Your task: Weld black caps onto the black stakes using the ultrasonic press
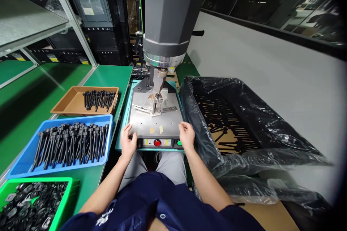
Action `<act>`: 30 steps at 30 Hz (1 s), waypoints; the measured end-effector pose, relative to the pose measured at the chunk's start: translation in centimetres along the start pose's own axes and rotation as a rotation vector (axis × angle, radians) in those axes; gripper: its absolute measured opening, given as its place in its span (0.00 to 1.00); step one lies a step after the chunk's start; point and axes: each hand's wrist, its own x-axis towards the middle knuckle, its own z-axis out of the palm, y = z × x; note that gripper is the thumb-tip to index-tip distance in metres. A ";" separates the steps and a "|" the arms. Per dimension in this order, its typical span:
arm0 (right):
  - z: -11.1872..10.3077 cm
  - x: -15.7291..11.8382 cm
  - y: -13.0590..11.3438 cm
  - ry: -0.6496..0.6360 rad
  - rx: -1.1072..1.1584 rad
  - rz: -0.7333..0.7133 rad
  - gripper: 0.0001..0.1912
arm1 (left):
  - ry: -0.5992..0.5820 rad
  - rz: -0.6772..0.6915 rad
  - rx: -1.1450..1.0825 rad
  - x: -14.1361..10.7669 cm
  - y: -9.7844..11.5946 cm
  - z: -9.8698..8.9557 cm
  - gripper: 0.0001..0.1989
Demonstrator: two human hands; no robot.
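My left hand rests at the front left corner of the machine's metal base plate, thumb apart from the fingers, holding nothing. At the front right corner, my right hand has loosely bent fingers beside a partly covered green button; nothing shows in it. Between the hands, the front panel carries a red button. Mid-plate stands a small metal fixture with a black part at its top. Directly above it is the machine's metal horn, under the grey press head.
On the left green table stand a brown tray and a blue tray with black ribbed rods, plus a green bin of black round parts. A plastic-lined box of black rods is at right. A wall bounds that side.
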 end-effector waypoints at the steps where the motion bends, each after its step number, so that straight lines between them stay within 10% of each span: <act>1: -1.1 -1.1 1.4 0.014 -0.136 -0.080 0.17 | 0.012 -0.006 0.093 -0.7 -1.2 -0.6 0.22; 10: -4.4 -5.7 8.0 -0.169 -0.431 -0.114 0.37 | -0.193 -0.121 0.232 -2.5 -6.8 -2.2 0.34; 30: -5.8 -5.3 8.9 -0.287 -0.469 -0.072 0.40 | -0.273 -0.083 0.209 -2.2 -7.3 -3.3 0.33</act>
